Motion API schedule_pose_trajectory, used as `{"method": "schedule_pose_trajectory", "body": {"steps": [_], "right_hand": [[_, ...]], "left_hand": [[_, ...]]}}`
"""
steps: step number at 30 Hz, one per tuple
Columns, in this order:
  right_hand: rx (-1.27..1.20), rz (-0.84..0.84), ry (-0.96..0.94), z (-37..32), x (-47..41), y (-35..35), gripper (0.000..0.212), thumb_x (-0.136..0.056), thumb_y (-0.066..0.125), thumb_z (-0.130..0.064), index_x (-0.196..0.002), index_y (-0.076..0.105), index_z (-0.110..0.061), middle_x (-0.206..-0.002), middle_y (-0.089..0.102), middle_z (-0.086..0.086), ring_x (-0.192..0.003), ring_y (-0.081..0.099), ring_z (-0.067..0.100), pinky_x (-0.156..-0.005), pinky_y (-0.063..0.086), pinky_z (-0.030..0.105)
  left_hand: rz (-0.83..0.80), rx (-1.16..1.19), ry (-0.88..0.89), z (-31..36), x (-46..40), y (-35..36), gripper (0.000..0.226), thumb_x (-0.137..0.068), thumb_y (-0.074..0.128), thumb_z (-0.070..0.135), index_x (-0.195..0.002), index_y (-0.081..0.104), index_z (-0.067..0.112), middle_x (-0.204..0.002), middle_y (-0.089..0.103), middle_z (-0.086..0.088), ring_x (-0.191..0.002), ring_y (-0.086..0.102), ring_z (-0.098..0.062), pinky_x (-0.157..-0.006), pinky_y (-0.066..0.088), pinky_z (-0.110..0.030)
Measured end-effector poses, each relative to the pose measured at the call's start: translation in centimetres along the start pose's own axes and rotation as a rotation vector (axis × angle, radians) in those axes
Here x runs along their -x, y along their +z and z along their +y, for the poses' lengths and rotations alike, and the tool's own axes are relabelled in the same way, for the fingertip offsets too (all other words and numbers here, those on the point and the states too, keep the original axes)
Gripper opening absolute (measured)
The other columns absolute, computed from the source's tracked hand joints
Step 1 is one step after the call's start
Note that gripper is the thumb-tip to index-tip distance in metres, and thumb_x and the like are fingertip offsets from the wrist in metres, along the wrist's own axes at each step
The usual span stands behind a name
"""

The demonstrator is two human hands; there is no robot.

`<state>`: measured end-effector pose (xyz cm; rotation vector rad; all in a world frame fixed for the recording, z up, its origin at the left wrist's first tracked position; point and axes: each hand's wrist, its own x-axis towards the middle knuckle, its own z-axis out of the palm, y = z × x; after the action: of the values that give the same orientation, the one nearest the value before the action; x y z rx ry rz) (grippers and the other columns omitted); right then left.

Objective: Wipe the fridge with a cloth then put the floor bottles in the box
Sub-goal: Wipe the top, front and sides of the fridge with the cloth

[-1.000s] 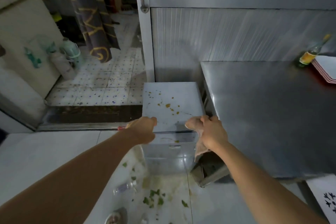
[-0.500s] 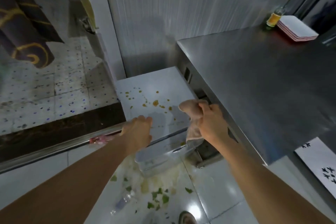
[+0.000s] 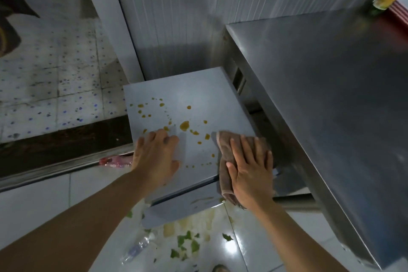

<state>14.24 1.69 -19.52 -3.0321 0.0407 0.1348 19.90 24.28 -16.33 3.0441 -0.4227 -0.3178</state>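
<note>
My left hand point(image 3: 155, 157) lay flat and spread on the fridge point(image 3: 198, 95) top's near left. The orange spills point(image 3: 184, 125) sat between my hands. My right hand point(image 3: 250, 174), fingers spread, pressed the cloth point(image 3: 225, 150) at the near right edge, so the wipe ran leftward.

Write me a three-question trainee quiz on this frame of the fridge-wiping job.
1. True or false: the right hand presses the brown cloth flat on the fridge top.
2. Where are the orange stains relative to the cloth? A) to its left B) under the steel counter C) on the floor
3. Fill in: the left hand rests ____ on the fridge top, holding nothing.

Key: 1 true; 2 A; 3 flat
</note>
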Motion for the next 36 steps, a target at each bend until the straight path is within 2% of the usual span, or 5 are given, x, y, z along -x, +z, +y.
{"method": "schedule_pose_trajectory", "body": {"steps": [8,13,20,27,36], "right_hand": [[-0.024,-0.069,0.030,-1.2,-11.4,-0.4,0.061,-0.097,0.015,-0.052,-0.150,-0.003,-0.027,-0.159,0.001,0.009,-0.144,0.004,0.039,-0.115,0.012,0.057],[-0.038,-0.083,-0.030,-1.4,-15.6,-0.3,0.061,-0.097,0.012,-0.052,-0.150,-0.006,-0.027,-0.159,-0.008,0.007,-0.144,-0.002,0.037,-0.116,0.008,0.057],[0.021,-0.014,0.052,-1.4,-10.8,-0.4,0.064,-0.094,0.021,-0.055,-0.149,0.018,-0.022,-0.155,0.020,0.014,-0.139,0.023,0.042,-0.109,0.028,0.058],[-0.088,0.004,-0.013,-2.3,-22.9,0.1,0.060,-0.097,0.020,-0.051,-0.150,0.001,-0.028,-0.159,0.003,0.007,-0.143,0.011,0.040,-0.111,0.023,0.055],[-0.037,0.039,-0.114,-3.1,-28.5,-0.5,0.044,-0.098,0.027,-0.044,-0.138,0.031,-0.026,-0.147,0.031,0.006,-0.139,0.020,0.039,-0.107,0.027,0.053]], "left_hand": [[0.038,-0.074,-0.005,0.3,-3.5,-1.6,0.027,-0.087,0.047,0.042,-0.104,0.057,0.023,-0.101,0.055,0.000,-0.099,0.050,-0.020,-0.089,0.034,-0.035],[0.130,-0.069,-0.036,-0.1,-6.7,-1.9,0.022,-0.086,0.050,0.035,-0.104,0.055,0.023,-0.105,0.051,-0.001,-0.100,0.046,-0.020,-0.088,0.035,-0.035],[0.154,0.044,-0.070,-2.5,-12.8,-2.3,0.048,-0.093,0.044,0.024,-0.140,0.035,0.019,-0.152,0.027,-0.006,-0.138,0.024,-0.025,-0.113,0.014,-0.046],[0.211,0.000,-0.044,-4.2,-15.6,-1.2,0.038,-0.083,0.051,0.019,-0.121,0.057,0.019,-0.133,0.053,-0.002,-0.122,0.046,-0.024,-0.107,0.025,-0.042],[0.278,0.087,0.022,-5.3,-15.5,-0.7,0.043,-0.076,0.057,0.013,-0.118,0.062,0.020,-0.129,0.057,-0.002,-0.116,0.050,-0.025,-0.100,0.033,-0.040]]}}
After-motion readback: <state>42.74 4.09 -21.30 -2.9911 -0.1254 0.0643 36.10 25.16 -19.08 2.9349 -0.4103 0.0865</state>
